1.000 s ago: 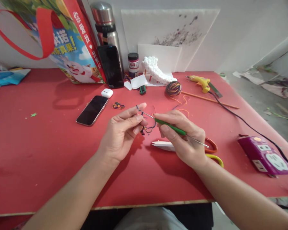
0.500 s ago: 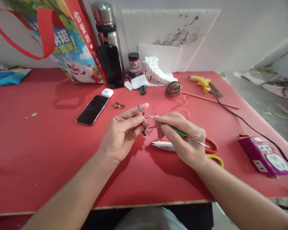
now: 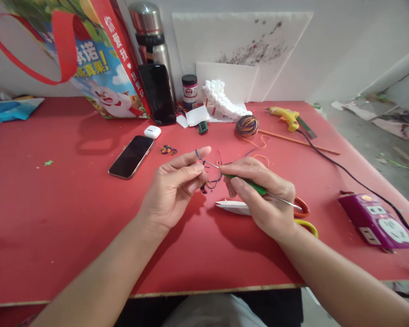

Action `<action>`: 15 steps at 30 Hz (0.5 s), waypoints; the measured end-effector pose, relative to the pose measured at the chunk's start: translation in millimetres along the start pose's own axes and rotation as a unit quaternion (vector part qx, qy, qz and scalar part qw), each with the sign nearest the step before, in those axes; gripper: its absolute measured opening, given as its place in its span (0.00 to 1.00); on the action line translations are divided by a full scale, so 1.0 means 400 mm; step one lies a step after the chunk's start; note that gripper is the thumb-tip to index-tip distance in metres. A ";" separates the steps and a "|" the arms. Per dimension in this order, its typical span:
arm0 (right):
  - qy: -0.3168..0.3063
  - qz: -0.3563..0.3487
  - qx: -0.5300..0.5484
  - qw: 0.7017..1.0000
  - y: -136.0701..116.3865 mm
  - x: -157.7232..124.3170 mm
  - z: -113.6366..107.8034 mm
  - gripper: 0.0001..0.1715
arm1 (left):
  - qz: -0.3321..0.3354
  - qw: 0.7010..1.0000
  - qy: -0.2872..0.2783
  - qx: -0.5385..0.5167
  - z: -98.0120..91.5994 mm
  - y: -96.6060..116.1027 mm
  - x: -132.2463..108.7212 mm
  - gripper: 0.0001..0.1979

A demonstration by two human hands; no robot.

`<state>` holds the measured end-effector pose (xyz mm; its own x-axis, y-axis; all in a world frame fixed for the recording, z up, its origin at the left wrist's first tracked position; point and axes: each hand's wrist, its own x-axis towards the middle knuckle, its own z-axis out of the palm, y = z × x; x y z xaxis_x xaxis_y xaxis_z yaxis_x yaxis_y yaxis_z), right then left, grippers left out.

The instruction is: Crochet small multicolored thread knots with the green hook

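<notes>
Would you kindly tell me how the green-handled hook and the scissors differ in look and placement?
The green-handled hook is held in the right hand, while the scissors lie on the red table, partly hidden from view by that hand. The green-handled hook is a thin rod with a single grip, whereas the scissors have broader blades and two handle loops, one orange-red and one yellow. Both have coloured handles.

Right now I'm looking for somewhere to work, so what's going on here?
A person has both hands busy over the red table. The left hand pinches dark yarn in its fingers, and the right hand holds a green-handled hook with its tip at the yarn; whether it is through a loop is too small to tell. Scissors lie partly hidden by the right hand, and a ball sits beyond.
</notes>
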<state>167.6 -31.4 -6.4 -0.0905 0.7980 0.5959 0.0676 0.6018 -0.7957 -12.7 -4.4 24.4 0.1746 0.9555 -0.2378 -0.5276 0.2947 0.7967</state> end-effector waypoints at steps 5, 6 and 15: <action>0.008 0.054 0.037 0.998 0.005 -0.012 -0.006 0.19 | -0.003 1.000 0.006 0.009 -0.005 0.009 -0.002 0.13; 0.012 0.068 0.056 0.996 0.007 -0.015 -0.006 0.19 | -0.009 1.000 0.007 0.011 -0.006 0.011 -0.002 0.13; 0.029 0.139 0.104 0.984 -0.008 -0.022 -0.014 0.13 | -0.026 0.998 0.032 0.055 -0.019 0.030 0.004 0.16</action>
<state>173.9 -40.3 -8.7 -0.0394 0.9351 0.3523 -0.1246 0.3452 -0.9302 -24.9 0.7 29.5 0.1438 0.9392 -0.3118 -0.4236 0.3432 0.8383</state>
